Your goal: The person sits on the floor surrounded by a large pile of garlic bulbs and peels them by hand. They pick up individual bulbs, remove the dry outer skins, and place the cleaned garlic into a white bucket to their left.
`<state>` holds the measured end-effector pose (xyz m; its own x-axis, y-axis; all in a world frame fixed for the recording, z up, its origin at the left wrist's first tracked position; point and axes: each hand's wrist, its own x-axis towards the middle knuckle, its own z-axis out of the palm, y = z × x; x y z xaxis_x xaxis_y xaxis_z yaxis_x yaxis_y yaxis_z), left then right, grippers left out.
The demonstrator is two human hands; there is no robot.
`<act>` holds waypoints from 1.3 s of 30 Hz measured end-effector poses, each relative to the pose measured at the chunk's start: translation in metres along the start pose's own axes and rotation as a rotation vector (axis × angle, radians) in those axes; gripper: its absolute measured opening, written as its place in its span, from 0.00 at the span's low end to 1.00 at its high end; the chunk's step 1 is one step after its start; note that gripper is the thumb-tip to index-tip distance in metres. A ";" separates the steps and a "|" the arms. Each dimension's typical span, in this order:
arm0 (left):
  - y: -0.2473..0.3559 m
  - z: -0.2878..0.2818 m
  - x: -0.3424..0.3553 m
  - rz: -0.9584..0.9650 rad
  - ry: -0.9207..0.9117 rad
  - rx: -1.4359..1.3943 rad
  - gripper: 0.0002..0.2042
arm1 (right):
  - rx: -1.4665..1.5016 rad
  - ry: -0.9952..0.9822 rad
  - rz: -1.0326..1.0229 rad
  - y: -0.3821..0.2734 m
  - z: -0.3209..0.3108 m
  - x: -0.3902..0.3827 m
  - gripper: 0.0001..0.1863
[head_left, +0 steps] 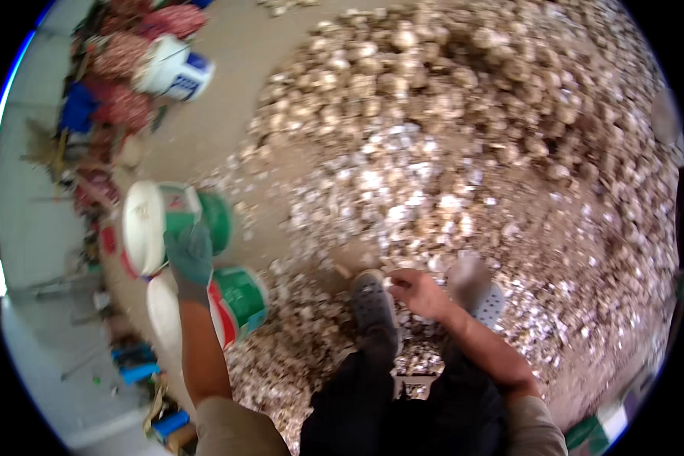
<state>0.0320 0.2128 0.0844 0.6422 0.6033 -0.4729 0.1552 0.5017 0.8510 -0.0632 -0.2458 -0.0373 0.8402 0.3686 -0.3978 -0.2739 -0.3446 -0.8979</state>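
My left hand [191, 254], in a grey-green glove, is at the side of a white-and-green bucket [146, 228]. Motion smears its fingers, so whether it grips the bucket cannot be made out. A second bucket [243, 304], white, red and green, stands just nearer, beside my left forearm. Bare and with its fingers curled in, my right hand [422, 295] hovers low between my two grey clogs [374, 304]. Anything within those fingers is hidden or too small to name. Around my feet lie many pale garlic cloves and scraps of skin [387, 205].
A large heap of whole garlic bulbs [433, 68] spreads over the far and right floor. At the far left, a white-and-blue bucket [178, 72] stands by red mesh sacks [121, 53]. Blue items [137, 372] line the pale wall [38, 228].
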 end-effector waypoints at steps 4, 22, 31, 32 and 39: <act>-0.110 0.017 -0.037 -0.273 -0.556 0.482 0.29 | 0.075 0.277 0.108 0.011 -0.028 0.033 0.17; -0.264 0.204 -0.129 -0.871 -0.647 0.245 0.40 | 0.193 0.296 0.093 -0.016 -0.101 0.110 0.09; -0.286 0.168 -0.144 -0.774 -0.610 0.002 0.23 | 0.767 0.513 0.268 -0.038 -0.035 0.070 0.08; -0.280 0.159 -0.141 -0.803 -0.726 -0.038 0.24 | 0.956 0.634 0.337 -0.034 -0.045 0.074 0.10; -0.256 0.160 -0.145 -0.772 -0.747 -0.040 0.24 | 1.083 0.648 0.232 -0.018 -0.043 0.059 0.10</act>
<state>0.0190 -0.1023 -0.0283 0.6793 -0.4107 -0.6081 0.6994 0.6132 0.3671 0.0115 -0.2551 -0.0364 0.7117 -0.1959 -0.6747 -0.4264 0.6428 -0.6364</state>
